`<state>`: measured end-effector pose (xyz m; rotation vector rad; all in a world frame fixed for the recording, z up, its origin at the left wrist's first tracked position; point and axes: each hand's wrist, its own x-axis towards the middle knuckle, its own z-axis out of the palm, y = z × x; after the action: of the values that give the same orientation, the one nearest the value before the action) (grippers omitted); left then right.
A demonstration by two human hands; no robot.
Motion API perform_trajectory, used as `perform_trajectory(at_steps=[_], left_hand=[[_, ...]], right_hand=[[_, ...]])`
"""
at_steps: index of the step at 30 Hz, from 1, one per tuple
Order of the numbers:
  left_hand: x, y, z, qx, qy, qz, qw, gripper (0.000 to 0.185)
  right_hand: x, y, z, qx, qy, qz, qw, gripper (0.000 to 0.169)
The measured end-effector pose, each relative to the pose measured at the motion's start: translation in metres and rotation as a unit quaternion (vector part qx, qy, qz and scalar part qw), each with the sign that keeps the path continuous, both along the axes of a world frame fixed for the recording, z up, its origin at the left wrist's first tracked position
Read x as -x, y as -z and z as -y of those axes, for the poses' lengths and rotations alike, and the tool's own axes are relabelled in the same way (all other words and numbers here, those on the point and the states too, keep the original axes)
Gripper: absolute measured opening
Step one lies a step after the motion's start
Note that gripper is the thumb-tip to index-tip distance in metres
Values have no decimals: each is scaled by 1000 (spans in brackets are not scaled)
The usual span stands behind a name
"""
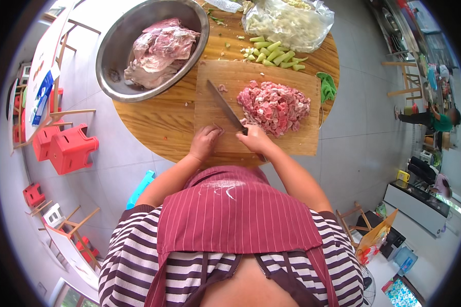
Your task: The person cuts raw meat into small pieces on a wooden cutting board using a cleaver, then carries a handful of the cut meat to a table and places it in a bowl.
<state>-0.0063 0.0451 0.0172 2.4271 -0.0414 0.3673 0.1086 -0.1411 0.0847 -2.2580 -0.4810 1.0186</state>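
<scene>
My right hand (256, 139) grips the handle of a kitchen knife (226, 104). Its long blade points away and to the left over the wooden cutting board (211, 109). At the board's near left side, my left hand (204, 142) has its fingers curled over a small piece of meat (219, 129), partly hidden by the fingertips. A heap of chopped raw meat (276, 107) covers the right part of the board, just beyond my right hand. A tiny meat scrap (222, 88) lies near the blade.
A steel basin (113, 50) with large raw meat pieces (161, 50) stands at the round wooden table's (150, 126) far left. Beyond the board lie cut green stalks (276, 53) and a clear plastic bag (292, 27) of pale chopped food. A green cloth (327, 87) lies at right.
</scene>
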Motion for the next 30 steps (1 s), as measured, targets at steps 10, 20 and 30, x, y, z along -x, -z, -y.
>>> perform_trajectory(at_steps=[10, 20, 30], left_hand=[[7, 31, -4, 8, 17, -19, 1000, 18], [3, 1, -2, -33, -1, -3, 999, 16], [9, 15, 0, -23, -13, -18, 999, 18]], right_hand=[[54, -27, 24, 99, -100, 25, 990, 28], [-6, -1, -31, 2, -70, -72, 995, 33], [53, -21, 32, 55, -89, 16, 994, 27]])
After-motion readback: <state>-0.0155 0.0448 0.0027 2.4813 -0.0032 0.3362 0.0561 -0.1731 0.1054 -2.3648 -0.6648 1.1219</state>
